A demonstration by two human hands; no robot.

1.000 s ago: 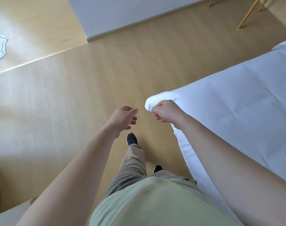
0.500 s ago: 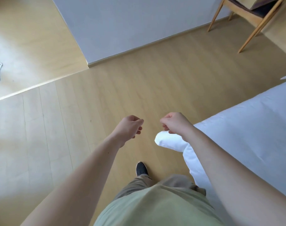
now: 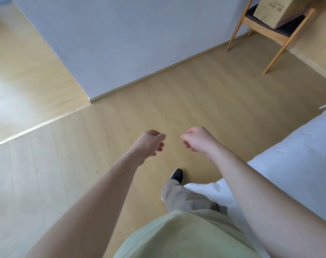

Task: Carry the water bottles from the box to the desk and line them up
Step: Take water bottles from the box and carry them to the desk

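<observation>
Cardboard box (image 3: 281, 10) on the chair (image 3: 270, 28), far right (bottles unseen). Left hand (image 3: 149, 144) and right hand (image 3: 197, 139) loosely curled, holding nothing. Risk: a shin catching the bed (image 3: 298, 155) corner.

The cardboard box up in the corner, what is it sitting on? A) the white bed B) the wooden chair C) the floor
B: the cardboard box rests on the dark seat of the wooden chair at the top right, above the floor and well away from the white bed.
</observation>
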